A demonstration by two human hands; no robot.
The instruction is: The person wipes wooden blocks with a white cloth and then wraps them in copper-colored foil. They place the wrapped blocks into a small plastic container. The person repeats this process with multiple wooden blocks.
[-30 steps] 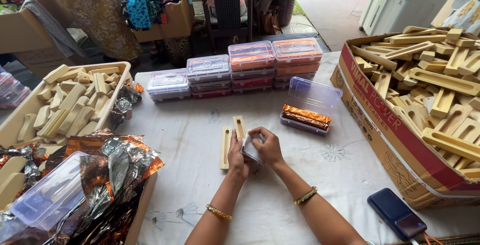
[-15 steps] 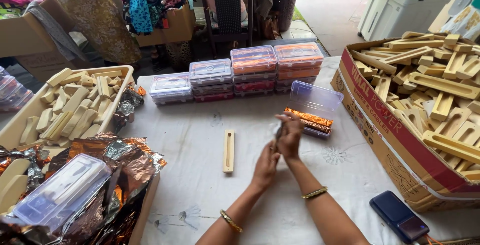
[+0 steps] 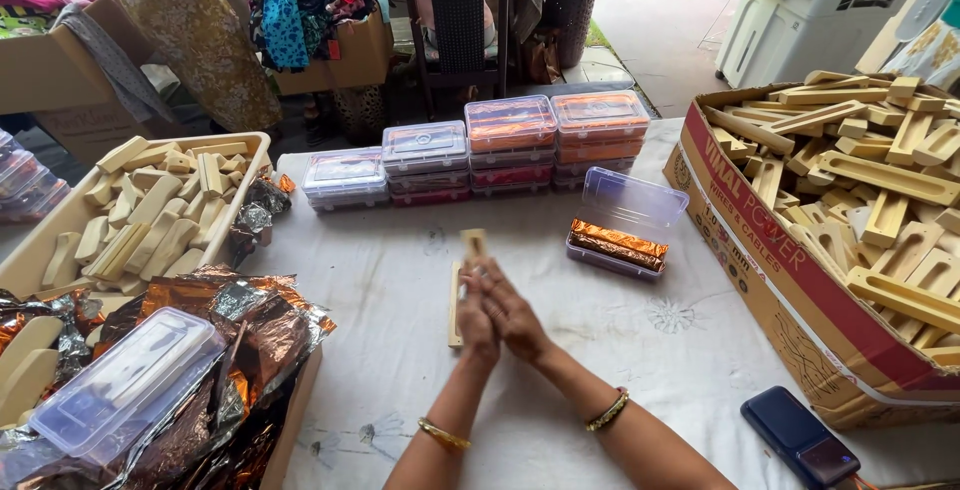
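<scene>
Pale wood, a slim stick [image 3: 472,244], rises from between the two hands, which are pressed together palm to palm at the middle of the white cloth-covered table [image 3: 380,350]. The left hand [image 3: 476,318] and right hand [image 3: 512,314] have their fingers drawn close and flat around the stick; only its upper end shows past the fingertips, the rest is hidden between the palms. A second wooden strip [image 3: 456,306] lies on the cloth just to the left of the left fingers, partly covered by that hand; whether the hand touches it cannot be told.

Beyond the fingertips and to their right stands an open clear plastic box [image 3: 622,218] with an orange foil-wrapped bar [image 3: 618,239] inside. Farther beyond the fingers, stacks of closed plastic boxes [image 3: 512,140] stand in a row. Well to the right of the right hand, a cardboard carton [image 3: 790,280] heaped with wooden pieces is cut off by the frame edge. To the left of the left hand, a tray of wooden blocks [image 3: 150,212] and crumpled copper foil [image 3: 250,340] under a clear lid [image 3: 125,380] are also cut off. A dark blue phone [image 3: 800,442] lies near the right forearm.
</scene>
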